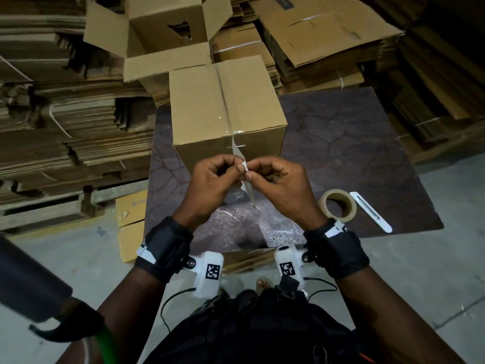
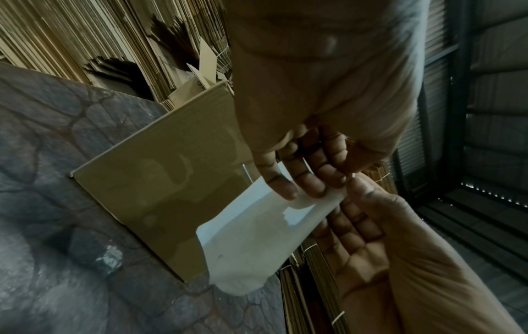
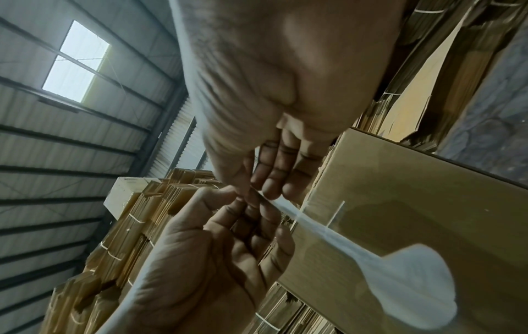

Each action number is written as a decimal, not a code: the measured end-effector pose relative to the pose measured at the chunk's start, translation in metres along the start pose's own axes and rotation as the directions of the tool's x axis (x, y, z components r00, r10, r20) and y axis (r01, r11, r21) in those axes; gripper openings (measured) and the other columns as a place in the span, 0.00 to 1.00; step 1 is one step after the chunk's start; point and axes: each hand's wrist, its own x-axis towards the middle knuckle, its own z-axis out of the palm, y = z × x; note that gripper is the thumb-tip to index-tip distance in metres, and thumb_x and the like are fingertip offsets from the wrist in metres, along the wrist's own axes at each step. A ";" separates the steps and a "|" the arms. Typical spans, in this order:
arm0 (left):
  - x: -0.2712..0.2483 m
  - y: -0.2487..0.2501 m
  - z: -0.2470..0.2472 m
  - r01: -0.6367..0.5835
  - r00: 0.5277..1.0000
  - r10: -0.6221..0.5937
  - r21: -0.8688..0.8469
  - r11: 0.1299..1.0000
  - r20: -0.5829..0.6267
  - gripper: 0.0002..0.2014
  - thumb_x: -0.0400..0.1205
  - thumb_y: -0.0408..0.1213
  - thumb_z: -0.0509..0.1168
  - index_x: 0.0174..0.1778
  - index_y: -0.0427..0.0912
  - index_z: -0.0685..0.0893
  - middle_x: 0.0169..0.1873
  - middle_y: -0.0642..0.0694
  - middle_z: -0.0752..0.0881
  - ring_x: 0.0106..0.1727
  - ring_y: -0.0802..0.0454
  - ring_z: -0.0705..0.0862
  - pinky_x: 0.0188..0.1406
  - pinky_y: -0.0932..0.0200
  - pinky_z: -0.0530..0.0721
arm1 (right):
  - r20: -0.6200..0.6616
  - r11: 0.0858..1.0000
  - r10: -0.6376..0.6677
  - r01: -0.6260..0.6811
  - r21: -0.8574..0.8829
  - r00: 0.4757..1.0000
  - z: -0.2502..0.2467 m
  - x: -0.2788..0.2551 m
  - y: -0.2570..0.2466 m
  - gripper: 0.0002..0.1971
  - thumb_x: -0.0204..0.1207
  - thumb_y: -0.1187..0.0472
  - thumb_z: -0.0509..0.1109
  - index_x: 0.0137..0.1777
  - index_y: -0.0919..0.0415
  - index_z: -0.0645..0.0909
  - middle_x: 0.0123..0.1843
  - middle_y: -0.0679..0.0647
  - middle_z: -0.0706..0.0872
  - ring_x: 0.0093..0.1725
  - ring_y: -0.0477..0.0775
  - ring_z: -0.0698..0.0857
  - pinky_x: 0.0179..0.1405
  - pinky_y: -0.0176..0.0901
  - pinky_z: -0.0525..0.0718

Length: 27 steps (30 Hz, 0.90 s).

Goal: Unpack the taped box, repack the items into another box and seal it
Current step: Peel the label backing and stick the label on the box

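Observation:
A closed cardboard box (image 1: pixel 225 109) with clear tape along its top seam stands on the dark patterned table (image 1: pixel 341 143). A strip of clear tape (image 1: pixel 243 164) is peeled off its front face and hangs loose below my hands. My left hand (image 1: pixel 239 169) and right hand (image 1: pixel 249 175) meet in front of the box, and both pinch the strip between thumb and fingertips. The left wrist view shows the strip (image 2: pixel 257 237) broad and whitish against the box (image 2: pixel 160 185). In the right wrist view the strip (image 3: pixel 371 248) runs from my fingers across the box (image 3: pixel 414 214).
An open empty box (image 1: pixel 162 35) sits behind the taped one. A tape roll (image 1: pixel 337 206) and a white cutter (image 1: pixel 371 211) lie on the table at the right. Stacks of flattened cardboard (image 1: pixel 65 114) surround the table on the left, back and right.

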 end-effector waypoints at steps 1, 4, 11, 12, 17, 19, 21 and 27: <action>0.000 0.000 0.000 0.003 1.000 -0.003 -0.005 1.000 0.010 0.06 0.86 0.28 0.65 0.49 0.36 0.87 0.42 0.39 0.88 0.45 0.44 0.87 0.52 0.35 0.87 | 0.003 1.000 0.013 -0.013 0.027 1.000 0.000 0.000 0.000 0.09 0.78 0.70 0.77 0.57 0.65 0.89 0.51 0.60 0.93 0.49 0.58 0.93 0.52 0.51 0.91; 0.001 0.001 -0.001 0.010 1.000 -0.010 -0.009 1.000 0.025 0.06 0.86 0.29 0.64 0.51 0.36 0.88 0.43 0.38 0.88 0.45 0.43 0.86 0.50 0.36 0.87 | 0.014 0.998 0.033 -0.034 0.049 0.999 -0.001 0.002 -0.002 0.10 0.78 0.73 0.75 0.58 0.65 0.88 0.49 0.61 0.93 0.48 0.61 0.93 0.51 0.51 0.92; 0.000 0.003 0.000 -0.031 0.999 0.030 0.043 0.999 0.018 0.09 0.84 0.33 0.65 0.50 0.34 0.89 0.44 0.33 0.89 0.46 0.27 0.86 0.48 0.29 0.85 | 0.025 0.997 0.051 -0.052 0.049 0.998 -0.007 0.007 -0.005 0.07 0.78 0.70 0.77 0.55 0.65 0.89 0.48 0.59 0.94 0.47 0.57 0.94 0.51 0.50 0.92; 0.000 0.003 0.000 -0.034 0.999 0.033 0.047 0.998 0.020 0.08 0.84 0.32 0.65 0.49 0.35 0.90 0.43 0.33 0.89 0.45 0.28 0.86 0.48 0.30 0.85 | 0.029 0.998 0.054 -0.056 0.039 0.998 -0.008 0.007 -0.005 0.07 0.78 0.70 0.77 0.55 0.65 0.90 0.47 0.59 0.94 0.47 0.58 0.94 0.50 0.51 0.92; 0.003 0.006 0.001 -0.078 0.997 0.075 0.129 0.989 0.033 0.09 0.83 0.30 0.65 0.43 0.42 0.91 0.37 0.47 0.90 0.40 0.48 0.86 0.44 0.42 0.86 | 0.002 0.998 0.064 -0.064 -0.005 0.998 -0.007 0.009 -0.004 0.05 0.76 0.70 0.79 0.51 0.66 0.91 0.42 0.55 0.94 0.40 0.53 0.93 0.43 0.45 0.92; 0.004 0.006 0.001 -0.106 0.994 0.101 0.187 0.977 0.037 0.08 0.83 0.30 0.66 0.43 0.40 0.91 0.37 0.48 0.91 0.40 0.47 0.88 0.44 0.43 0.86 | -0.012 0.998 0.055 -0.055 -0.011 0.998 -0.006 0.009 -0.005 0.04 0.76 0.71 0.78 0.50 0.67 0.91 0.40 0.54 0.94 0.38 0.52 0.93 0.41 0.44 0.91; 0.004 0.006 0.002 -0.122 0.992 0.117 0.207 0.971 0.038 0.08 0.83 0.28 0.67 0.44 0.36 0.91 0.37 0.46 0.91 0.40 0.50 0.88 0.43 0.49 0.86 | -0.029 0.999 0.049 -0.050 -0.006 0.998 -0.005 0.008 -0.005 0.03 0.76 0.71 0.78 0.48 0.67 0.91 0.38 0.54 0.94 0.36 0.52 0.92 0.40 0.45 0.91; 0.004 0.009 0.002 -0.156 0.987 0.145 0.221 0.963 0.068 0.06 0.84 0.26 0.67 0.45 0.33 0.90 0.36 0.47 0.89 0.37 0.61 0.86 0.39 0.65 0.83 | -0.049 0.999 0.051 -0.050 0.020 0.998 -0.004 0.009 -0.007 0.02 0.77 0.72 0.76 0.48 0.69 0.90 0.38 0.57 0.93 0.36 0.54 0.93 0.39 0.45 0.91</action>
